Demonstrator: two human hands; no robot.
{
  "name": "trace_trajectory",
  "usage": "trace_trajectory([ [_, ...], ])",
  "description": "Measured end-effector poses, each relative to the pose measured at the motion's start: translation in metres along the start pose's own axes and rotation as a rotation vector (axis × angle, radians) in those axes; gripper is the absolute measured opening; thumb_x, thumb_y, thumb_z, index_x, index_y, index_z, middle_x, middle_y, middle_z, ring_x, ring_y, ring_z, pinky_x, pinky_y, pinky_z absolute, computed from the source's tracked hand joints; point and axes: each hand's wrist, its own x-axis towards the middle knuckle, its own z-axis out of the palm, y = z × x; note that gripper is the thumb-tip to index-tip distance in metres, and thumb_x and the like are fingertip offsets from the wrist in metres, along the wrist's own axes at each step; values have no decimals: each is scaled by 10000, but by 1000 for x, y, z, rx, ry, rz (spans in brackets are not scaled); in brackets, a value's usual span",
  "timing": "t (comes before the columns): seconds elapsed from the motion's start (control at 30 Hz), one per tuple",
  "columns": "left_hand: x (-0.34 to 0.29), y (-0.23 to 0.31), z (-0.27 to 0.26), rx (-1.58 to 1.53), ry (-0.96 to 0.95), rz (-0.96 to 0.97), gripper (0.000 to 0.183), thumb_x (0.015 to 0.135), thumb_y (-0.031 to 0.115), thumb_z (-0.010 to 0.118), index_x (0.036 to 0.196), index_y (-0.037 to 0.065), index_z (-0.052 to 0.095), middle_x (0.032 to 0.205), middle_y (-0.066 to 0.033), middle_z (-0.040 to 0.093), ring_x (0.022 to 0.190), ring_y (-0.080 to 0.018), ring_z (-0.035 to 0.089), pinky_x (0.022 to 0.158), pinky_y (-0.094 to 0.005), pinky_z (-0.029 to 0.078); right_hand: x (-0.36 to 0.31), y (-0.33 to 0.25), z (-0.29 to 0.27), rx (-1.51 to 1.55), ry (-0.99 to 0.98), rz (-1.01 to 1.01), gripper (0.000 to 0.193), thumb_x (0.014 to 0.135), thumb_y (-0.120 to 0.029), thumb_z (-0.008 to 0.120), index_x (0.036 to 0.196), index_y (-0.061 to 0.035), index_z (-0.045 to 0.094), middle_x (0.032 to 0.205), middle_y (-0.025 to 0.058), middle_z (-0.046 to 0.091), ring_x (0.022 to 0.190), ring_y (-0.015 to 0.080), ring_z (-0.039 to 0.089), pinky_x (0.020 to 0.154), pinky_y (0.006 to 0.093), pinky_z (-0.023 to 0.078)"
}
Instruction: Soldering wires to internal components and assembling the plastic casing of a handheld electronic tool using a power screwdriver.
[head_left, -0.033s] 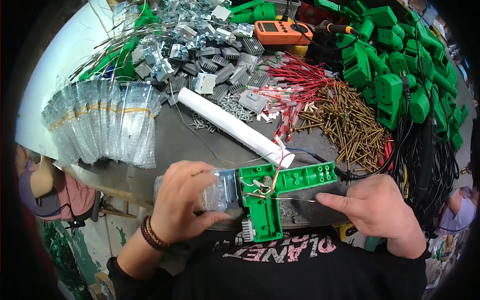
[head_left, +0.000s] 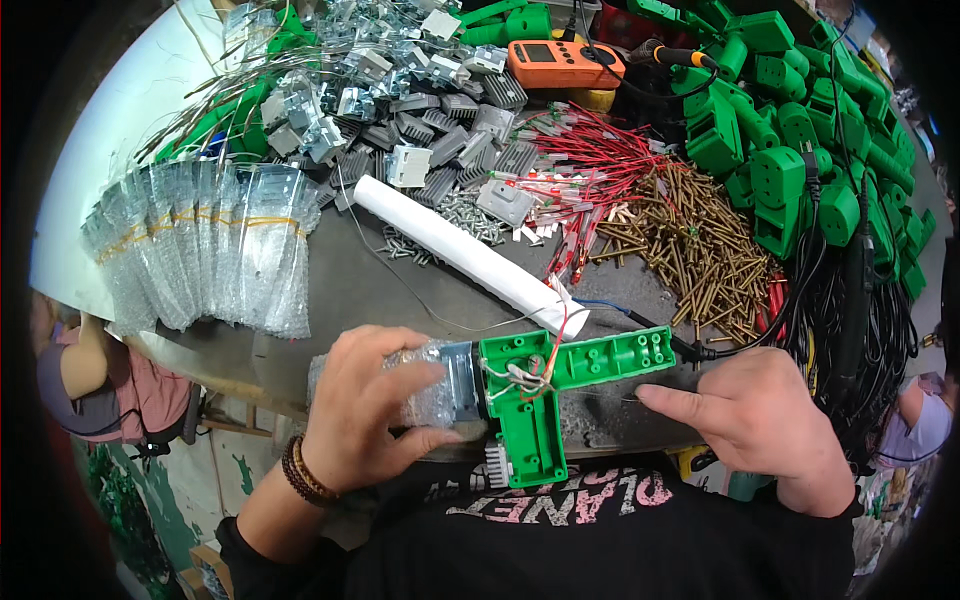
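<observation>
Under the left hand (head_left: 365, 410), green housing (head_left: 560, 385) clenched in its grip; right hand (head_left: 760, 420) released

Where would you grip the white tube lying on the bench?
Grip the white tube across its bare middle, coming from above. It lies flat and diagonal; its upper end sits against screws, its lower end near the green housing.

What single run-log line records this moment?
left hand: grips bubble-wrapped end of green housing | right hand: forefinger pressing table | housing: open, wires exposed
</observation>
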Motion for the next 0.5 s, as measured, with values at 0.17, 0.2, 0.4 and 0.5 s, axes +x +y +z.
trace_trajectory([
  [0.17, 2, 2, -2, -13, -16, -4, 411, 622, 296, 876, 819, 97, 576, 1287, -119, 605, 1076, -348, 572, 912, -472, 453, 3, 0, -14, -39, -21, -33, 583, 671, -161, 679, 1253, -190, 682, 613, -16, 473, 515, 180, 534, 482, 349, 432],
  [0.2, 2, 1, -1, -14, -17, -5, 411, 622, 296, 876, 819, 97, 576, 1287, -119, 605, 1076, -348, 572, 912, -472, 453, 9, -1, -13, -42, -24, -54, 573, 679, -161, 673, 1251, -192, 682, 616, -17, 469, 520, 175, 533, 488, 343, 431],
  [0.4, -3, -5, 5, -66, 43, 44, 425, 605, 281, 877, 670, 92, 503, 1308, -114, 634, 1096, -340, 597, 887, -446, 491, 34, 1, 4, -77, 2, -141, 503, 739, -185, 643, 1240, -199, 685, 630, -28, 469, 534, 154, 530, 503, 330, 433],
  [0.5, -2, -6, 7, -67, 56, 47, 437, 592, 283, 882, 674, 95, 496, 1291, -112, 644, 1077, -336, 616, 874, -445, 501, 39, 12, 12, -82, 15, -186, 472, 765, -195, 628, 1233, -200, 687, 635, -35, 472, 545, 147, 533, 504, 326, 430],
])
